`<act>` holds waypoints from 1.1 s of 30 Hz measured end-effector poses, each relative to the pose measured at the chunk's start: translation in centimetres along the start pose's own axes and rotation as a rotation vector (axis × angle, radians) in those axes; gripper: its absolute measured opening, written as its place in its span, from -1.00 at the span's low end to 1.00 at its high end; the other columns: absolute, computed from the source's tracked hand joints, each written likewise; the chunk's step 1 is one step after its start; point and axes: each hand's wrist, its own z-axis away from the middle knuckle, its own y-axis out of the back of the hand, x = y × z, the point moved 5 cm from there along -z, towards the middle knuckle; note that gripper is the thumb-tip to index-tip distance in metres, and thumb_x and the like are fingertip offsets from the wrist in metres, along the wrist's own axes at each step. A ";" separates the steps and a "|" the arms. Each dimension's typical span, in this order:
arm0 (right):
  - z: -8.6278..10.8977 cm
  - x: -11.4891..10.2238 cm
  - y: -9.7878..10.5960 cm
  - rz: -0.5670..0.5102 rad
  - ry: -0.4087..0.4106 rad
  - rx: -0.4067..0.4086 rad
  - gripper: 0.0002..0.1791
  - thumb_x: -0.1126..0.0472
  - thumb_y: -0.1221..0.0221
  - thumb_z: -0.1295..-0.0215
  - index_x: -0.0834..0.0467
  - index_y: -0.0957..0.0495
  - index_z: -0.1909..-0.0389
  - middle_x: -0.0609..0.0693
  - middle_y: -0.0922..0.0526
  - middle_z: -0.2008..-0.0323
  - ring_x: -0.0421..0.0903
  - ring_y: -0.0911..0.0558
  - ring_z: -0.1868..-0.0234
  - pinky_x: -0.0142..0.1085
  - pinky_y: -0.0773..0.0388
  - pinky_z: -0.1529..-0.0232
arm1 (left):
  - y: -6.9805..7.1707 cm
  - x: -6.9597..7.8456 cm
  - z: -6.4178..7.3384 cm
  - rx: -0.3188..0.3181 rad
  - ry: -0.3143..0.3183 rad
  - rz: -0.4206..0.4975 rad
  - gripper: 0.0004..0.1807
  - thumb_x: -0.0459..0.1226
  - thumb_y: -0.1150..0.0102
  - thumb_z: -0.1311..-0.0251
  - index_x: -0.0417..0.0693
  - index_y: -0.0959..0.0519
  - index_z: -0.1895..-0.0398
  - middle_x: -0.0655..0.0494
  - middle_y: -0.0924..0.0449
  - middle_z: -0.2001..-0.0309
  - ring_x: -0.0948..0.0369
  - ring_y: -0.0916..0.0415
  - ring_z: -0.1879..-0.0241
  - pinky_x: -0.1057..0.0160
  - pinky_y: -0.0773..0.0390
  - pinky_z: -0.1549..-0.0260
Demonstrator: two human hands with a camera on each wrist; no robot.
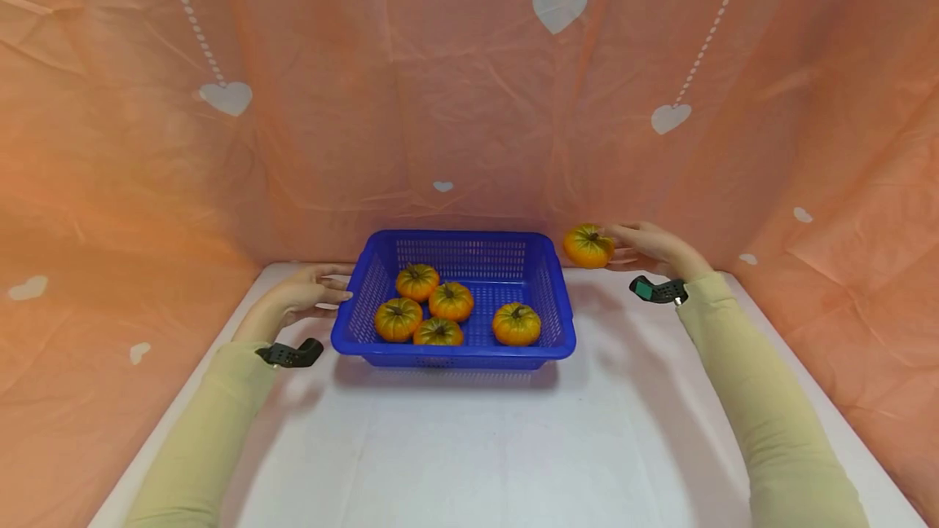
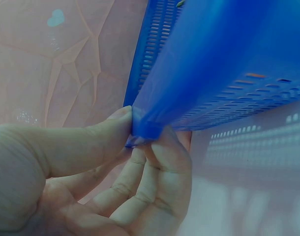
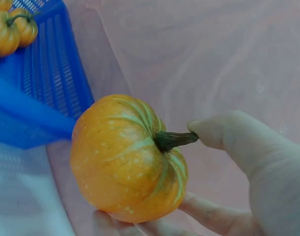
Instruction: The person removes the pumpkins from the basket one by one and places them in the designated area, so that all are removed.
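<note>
A blue plastic basket (image 1: 453,353) stands on the white table with several small orange pumpkins inside, four-lobed cluster aside, mostly toward its left; a single pumpkin (image 1: 516,324) lies at its right. My left hand (image 1: 302,297) pinches the basket's left rim (image 2: 149,129) between thumb and fingers. Up beyond the basket's right side, my right hand (image 1: 645,244) holds another pumpkin (image 1: 588,246) above the table. Its thumb (image 3: 216,130) touches the tip of the dark green stem (image 3: 174,140), while the other fingers lie under and behind the orange body.
Orange cloth (image 1: 469,121) with white hearts hangs behind the table and along both sides. The white tabletop (image 1: 469,446) extends in front of the basket. A dark band with a device (image 1: 659,291) sits on each wrist.
</note>
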 end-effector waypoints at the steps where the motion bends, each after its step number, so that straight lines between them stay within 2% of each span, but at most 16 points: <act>1: 2.8 -1.9 -1.6 0.034 0.035 -0.054 -0.24 -0.08 0.11 -0.49 0.37 0.04 -0.44 0.31 -0.22 -0.29 0.23 -0.40 -0.19 0.04 -0.41 -0.13 | 0.0 0.0 0.0 0.001 0.002 0.001 -0.30 -0.43 -0.07 -0.31 -0.33 -0.02 -0.44 -0.43 -0.22 -0.26 0.15 -0.54 0.13 0.10 -0.57 0.09; 3: 6.7 -4.0 -3.7 0.075 0.071 -0.129 -0.26 -0.07 0.14 -0.50 0.38 0.05 -0.43 0.28 -0.24 -0.30 0.17 -0.42 -0.19 -0.05 -0.46 -0.11 | 0.0 0.0 0.1 0.002 0.005 -0.001 -0.29 -0.43 -0.07 -0.31 -0.33 -0.01 -0.45 -0.44 -0.21 -0.27 0.14 -0.54 0.12 0.09 -0.57 0.09; 5: 8.0 -4.4 -4.3 0.047 0.080 -0.137 -0.28 -0.06 0.10 -0.49 0.39 -0.03 -0.40 0.26 -0.30 -0.25 0.16 -0.43 -0.17 -0.07 -0.48 -0.10 | 0.0 0.0 0.1 0.006 0.007 -0.003 -0.29 -0.43 -0.08 -0.31 -0.33 -0.01 -0.45 -0.44 -0.21 -0.27 0.13 -0.54 0.12 0.09 -0.57 0.09; 7: 8.6 -4.0 -4.5 0.056 0.087 -0.146 -0.30 -0.06 0.10 -0.49 0.38 -0.06 -0.39 0.25 -0.29 -0.26 0.16 -0.42 -0.18 -0.06 -0.46 -0.11 | 0.0 0.0 0.1 0.011 0.007 -0.002 -0.29 -0.43 -0.08 -0.30 -0.33 -0.02 -0.44 -0.44 -0.22 -0.26 0.14 -0.55 0.13 0.09 -0.57 0.10; 10: 7.8 -2.1 -3.7 -0.020 0.017 -0.058 -0.31 -0.12 0.04 -0.45 0.33 -0.18 -0.34 0.18 -0.40 -0.18 0.12 -0.48 -0.14 0.01 -0.41 -0.14 | 0.0 0.0 0.1 0.016 0.002 0.003 -0.30 -0.44 -0.09 -0.29 -0.33 -0.03 -0.44 -0.43 -0.26 -0.23 0.16 -0.55 0.16 0.10 -0.58 0.11; 13: 7.0 -0.1 -3.3 -0.007 0.015 -0.064 -0.32 -0.13 0.09 -0.47 0.30 -0.19 -0.36 0.19 -0.41 -0.22 0.15 -0.46 -0.17 0.07 -0.36 -0.17 | 0.0 0.0 0.1 0.017 -0.002 0.014 -0.30 -0.45 -0.09 -0.29 -0.34 -0.04 -0.43 -0.41 -0.28 -0.21 0.17 -0.55 0.18 0.10 -0.58 0.11; 16: 6.1 1.0 -2.9 -0.043 0.003 -0.052 -0.32 -0.06 0.09 -0.49 0.37 -0.12 -0.37 0.29 -0.29 -0.28 0.26 -0.34 -0.25 0.11 -0.27 -0.22 | 0.0 0.0 0.1 0.015 -0.001 0.012 -0.31 -0.45 -0.08 -0.29 -0.34 -0.04 -0.44 -0.42 -0.27 -0.22 0.16 -0.55 0.17 0.09 -0.58 0.11; 18: 4.3 3.2 -1.7 -0.041 0.009 -0.066 -0.35 -0.08 0.08 -0.48 0.31 -0.20 -0.36 0.25 -0.33 -0.26 0.26 -0.35 -0.24 0.10 -0.31 -0.20 | 0.0 0.0 0.2 0.011 -0.001 0.010 -0.31 -0.45 -0.07 -0.30 -0.33 -0.03 -0.44 -0.42 -0.26 -0.23 0.15 -0.55 0.16 0.08 -0.58 0.11; 19: 4.0 3.6 -1.6 -0.046 0.015 -0.076 -0.34 -0.08 0.07 -0.48 0.32 -0.20 -0.35 0.27 -0.30 -0.27 0.26 -0.33 -0.25 0.11 -0.29 -0.21 | 0.0 0.1 0.2 0.011 -0.001 0.009 -0.31 -0.45 -0.06 -0.31 -0.33 -0.03 -0.44 -0.43 -0.25 -0.23 0.15 -0.55 0.16 0.08 -0.58 0.11; 23: 3.7 4.8 -1.6 -0.026 0.052 -0.081 -0.31 -0.11 0.03 -0.44 0.34 -0.22 -0.34 0.27 -0.30 -0.27 0.24 -0.36 -0.22 0.12 -0.28 -0.21 | 0.1 0.1 0.3 0.018 -0.002 0.007 -0.32 -0.45 -0.06 -0.31 -0.34 -0.04 -0.43 -0.39 -0.31 -0.18 0.15 -0.55 0.18 0.07 -0.58 0.11; 24: 4.4 4.2 -2.3 -0.022 0.051 -0.087 -0.30 -0.09 0.04 -0.45 0.37 -0.17 -0.35 0.30 -0.25 -0.28 0.26 -0.33 -0.23 0.14 -0.25 -0.23 | 0.1 0.1 0.3 0.020 -0.003 0.007 -0.32 -0.45 -0.06 -0.30 -0.34 -0.05 -0.43 -0.37 -0.33 -0.16 0.16 -0.55 0.18 0.07 -0.58 0.11; 26: 5.1 3.9 -3.0 0.000 0.032 -0.068 -0.27 -0.09 0.07 -0.47 0.42 -0.09 -0.37 0.33 -0.19 -0.30 0.27 -0.31 -0.23 0.13 -0.24 -0.24 | 0.1 0.1 0.3 0.026 -0.003 0.009 -0.33 -0.45 -0.07 -0.30 -0.34 -0.06 -0.43 -0.34 -0.36 -0.12 0.16 -0.55 0.20 0.05 -0.58 0.11; 30: 5.0 4.6 -3.3 -0.005 0.000 -0.054 -0.31 -0.03 0.10 -0.49 0.42 -0.07 -0.36 0.33 -0.16 -0.30 0.24 -0.32 -0.19 0.09 -0.30 -0.21 | 0.1 0.1 0.3 0.027 -0.007 0.008 -0.33 -0.45 -0.07 -0.29 -0.34 -0.06 -0.42 -0.32 -0.38 -0.10 0.15 -0.55 0.20 0.04 -0.57 0.09; 33: 4.7 5.1 -3.3 -0.020 0.005 -0.037 -0.31 0.02 0.10 -0.51 0.45 -0.01 -0.37 0.38 -0.10 -0.31 0.28 -0.28 -0.21 0.08 -0.30 -0.21 | 0.0 0.1 0.3 0.025 -0.007 0.002 -0.32 -0.44 -0.08 -0.29 -0.34 -0.06 -0.43 -0.32 -0.37 -0.11 0.16 -0.55 0.19 0.04 -0.57 0.09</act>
